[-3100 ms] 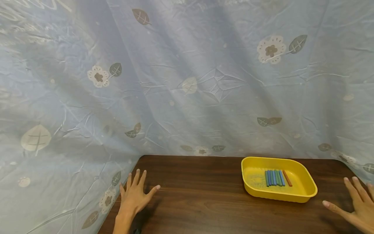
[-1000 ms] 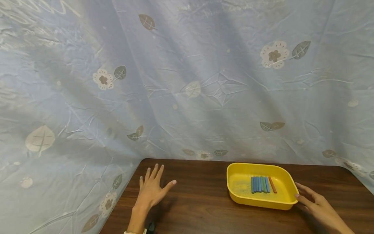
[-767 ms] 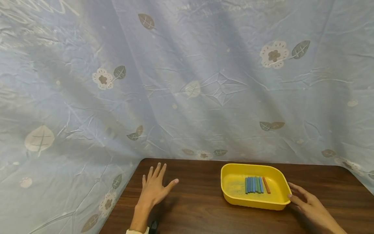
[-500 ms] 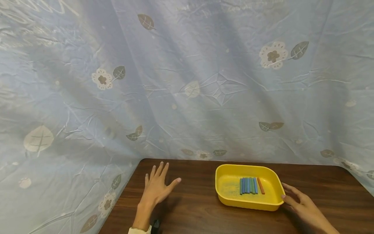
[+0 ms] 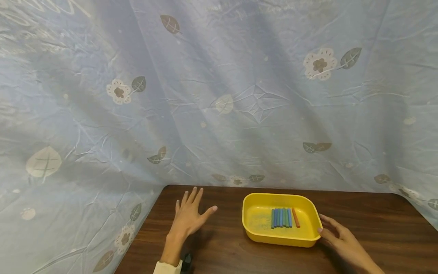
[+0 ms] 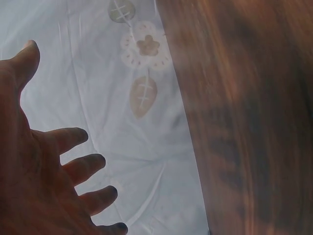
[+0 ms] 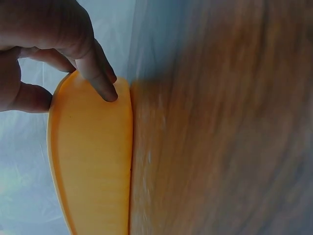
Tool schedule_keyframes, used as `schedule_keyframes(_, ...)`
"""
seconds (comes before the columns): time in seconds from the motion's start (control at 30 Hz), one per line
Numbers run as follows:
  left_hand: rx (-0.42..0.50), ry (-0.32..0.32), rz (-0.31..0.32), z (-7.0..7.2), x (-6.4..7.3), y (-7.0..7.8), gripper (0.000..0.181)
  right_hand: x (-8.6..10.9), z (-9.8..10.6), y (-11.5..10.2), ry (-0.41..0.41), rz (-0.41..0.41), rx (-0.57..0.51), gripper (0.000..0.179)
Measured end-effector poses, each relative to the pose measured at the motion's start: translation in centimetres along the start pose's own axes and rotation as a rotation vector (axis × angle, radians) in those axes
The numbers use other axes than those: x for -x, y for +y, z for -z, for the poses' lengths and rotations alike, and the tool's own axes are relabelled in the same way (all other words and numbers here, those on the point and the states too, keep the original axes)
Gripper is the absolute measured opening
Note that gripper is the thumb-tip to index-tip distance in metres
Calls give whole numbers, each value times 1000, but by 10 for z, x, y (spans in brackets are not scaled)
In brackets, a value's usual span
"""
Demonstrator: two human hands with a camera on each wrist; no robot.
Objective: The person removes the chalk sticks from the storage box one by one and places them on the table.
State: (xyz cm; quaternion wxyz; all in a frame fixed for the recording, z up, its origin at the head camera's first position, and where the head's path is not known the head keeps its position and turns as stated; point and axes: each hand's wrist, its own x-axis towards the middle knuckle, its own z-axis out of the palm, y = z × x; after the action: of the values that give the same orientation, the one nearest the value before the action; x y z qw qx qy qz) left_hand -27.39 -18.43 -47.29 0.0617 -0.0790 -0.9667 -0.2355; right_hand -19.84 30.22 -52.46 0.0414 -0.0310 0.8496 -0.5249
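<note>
A yellow plastic tray [image 5: 254,236] with rounded corners stands on the brown wooden table, right of centre in the head view. Inside it lies a row of blue and green chalk sticks [image 5: 281,218], with one orange-red stick [image 5: 295,218] at the row's right end. Bluish dust marks the tray's floor on the left. My right hand [image 5: 342,239] grips the tray's right end; in the right wrist view the thumb [image 7: 36,99] meets the rim and bent fingers [image 7: 98,78] lie on the outer wall. With fingers spread, my left hand [image 5: 188,217] hovers over the table and holds nothing.
The wooden table [image 5: 226,220] has rounded far corners. A pale blue curtain [image 5: 212,95] printed with leaves and flowers hangs close behind it and along its left side. A small black object [image 5: 186,262] sits beside my left wrist.
My right hand has reached the tray's right end, and the tray has slid left across the table with the chalk sticks in it. My left hand has moved to the right, fingers still spread.
</note>
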Motion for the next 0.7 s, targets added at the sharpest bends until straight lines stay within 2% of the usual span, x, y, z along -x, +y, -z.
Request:
schedule_keyframes(0.13, 4, 2, -17, -2, -2, 7, 101, -1, -7, -4, 0, -10, 8, 71)
schedule_keyframes(0.3, 31, 5, -48, -5, -8, 16, 101, -2, -13, -6, -5, 15, 25, 68)
schedule_keyframes(0.57, 155, -6, -106, -10, -13, 39, 96, -1, -17, -12, -12, -28, 20, 72)
schedule_keyframes(0.7, 202, -16, -133, -13, -17, 51, 94, -1, -18, -13, -10, -24, 23, 71)
